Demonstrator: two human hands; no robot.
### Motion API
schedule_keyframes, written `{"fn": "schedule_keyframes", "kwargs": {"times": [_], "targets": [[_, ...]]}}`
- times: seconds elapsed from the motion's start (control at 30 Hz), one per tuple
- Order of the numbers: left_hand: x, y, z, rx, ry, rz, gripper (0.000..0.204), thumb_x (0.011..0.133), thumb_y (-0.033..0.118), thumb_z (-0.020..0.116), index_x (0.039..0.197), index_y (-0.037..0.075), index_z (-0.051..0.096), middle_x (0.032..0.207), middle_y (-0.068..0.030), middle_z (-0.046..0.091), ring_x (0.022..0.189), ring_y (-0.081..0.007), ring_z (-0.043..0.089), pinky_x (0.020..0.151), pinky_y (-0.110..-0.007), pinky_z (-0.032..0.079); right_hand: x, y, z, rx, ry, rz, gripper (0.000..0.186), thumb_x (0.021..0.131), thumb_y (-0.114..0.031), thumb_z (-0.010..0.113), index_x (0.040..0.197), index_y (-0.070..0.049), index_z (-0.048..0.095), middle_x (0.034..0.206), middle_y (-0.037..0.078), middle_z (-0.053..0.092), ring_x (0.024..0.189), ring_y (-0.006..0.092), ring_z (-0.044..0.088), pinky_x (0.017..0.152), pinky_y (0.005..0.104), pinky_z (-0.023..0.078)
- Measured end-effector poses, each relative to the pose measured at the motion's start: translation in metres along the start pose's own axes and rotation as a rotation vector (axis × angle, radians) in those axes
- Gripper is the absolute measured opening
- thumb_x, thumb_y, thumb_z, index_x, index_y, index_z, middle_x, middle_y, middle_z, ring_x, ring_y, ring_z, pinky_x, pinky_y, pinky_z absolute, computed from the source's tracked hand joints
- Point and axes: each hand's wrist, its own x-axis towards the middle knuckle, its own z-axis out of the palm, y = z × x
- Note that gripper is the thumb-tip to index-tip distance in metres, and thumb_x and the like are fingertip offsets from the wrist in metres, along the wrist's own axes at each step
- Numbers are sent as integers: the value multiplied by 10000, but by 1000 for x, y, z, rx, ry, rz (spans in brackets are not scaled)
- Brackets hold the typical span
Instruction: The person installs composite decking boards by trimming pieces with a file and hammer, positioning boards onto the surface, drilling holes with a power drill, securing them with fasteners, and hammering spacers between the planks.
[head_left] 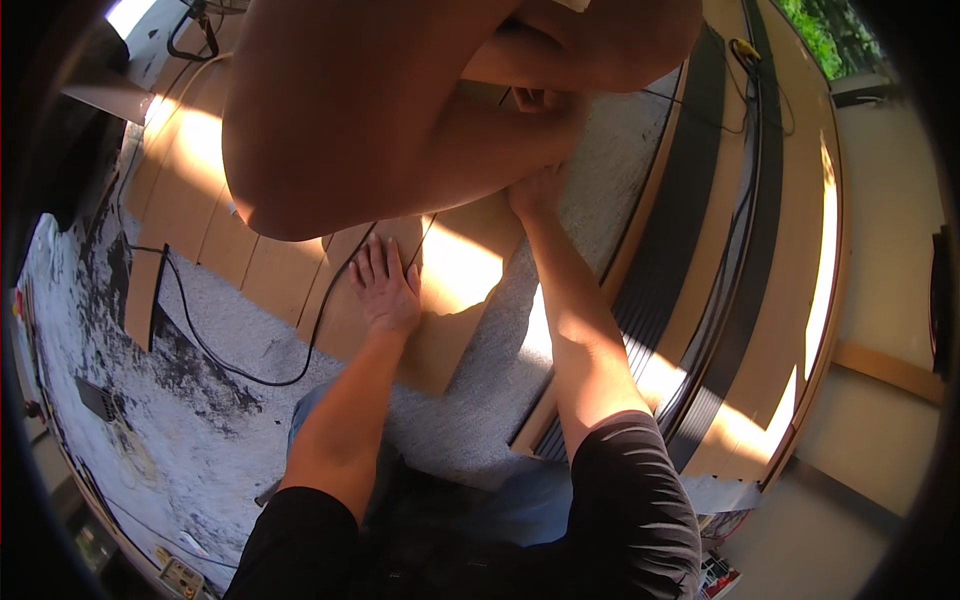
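Note:
My left hand (386,292) lies flat with fingers stretched out on a light brown floor plank (432,345), beside a black cord (279,383). Further up on the right, my right hand (537,192) rests by the same plank's right edge. Its fingers are hidden, so I cannot tell whether they grip anything. Another person's bare bent leg (330,120) fills the upper middle, in front of part of the laid planks, with that person's hand (535,100) partly visible behind it. Sunlight falls across the plank between my hands.
Several laid planks (225,240) continue to the left over rough grey concrete (460,425) with black patches. A short plank offcut (143,300) lies at the left. Along the right run long boards with dark ribbed faces (680,180). A socket box (180,578) sits at lower left.

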Motion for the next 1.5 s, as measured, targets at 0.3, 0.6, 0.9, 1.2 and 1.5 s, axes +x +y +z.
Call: {"fn": "schedule_keyframes", "kwargs": {"times": [0.3,0.6,0.9,1.2,1.5], "targets": [[0,-1,-3,39,13,17,650,987,370,565,1531,38,437,1643,-216,316,1498,-409,299,1219,-592,185,-2,-15,-8,99,97,186,536,986,-267,578,1409,59,533,1507,363,427,1349,528,423,1166,573,337],[3,4,-11,-7,-15,11,644,984,369,563,1519,29,447,1636,-219,326,1491,-408,307,1216,-592,190,-6,-11,-2,67,71,169,539,999,-293,561,1412,52,537,1512,351,427,1380,524,409,1180,577,329],[3,0,-12,-15,-42,-6,658,991,395,563,1523,28,438,1640,-215,320,1485,-412,317,1223,-590,190,-8,-11,4,64,46,212,533,990,-303,583,1408,26,547,1503,338,444,1337,551,435,1146,595,361],[2,-3,-6,-15,31,9,666,975,387,593,1523,41,442,1629,-218,339,1475,-407,336,1214,-600,202,-2,-14,-8,-71,-4,103,530,1011,-316,546,1421,19,549,1519,341,433,1336,539,450,1137,584,374],[-2,-2,2,11,-16,18,666,977,350,567,1547,45,408,1651,-215,297,1483,-423,302,1221,-601,170,-3,-14,-22,42,84,146,478,997,-279,552,1348,41,599,1465,358,482,1310,537,469,1113,603,383]]}}
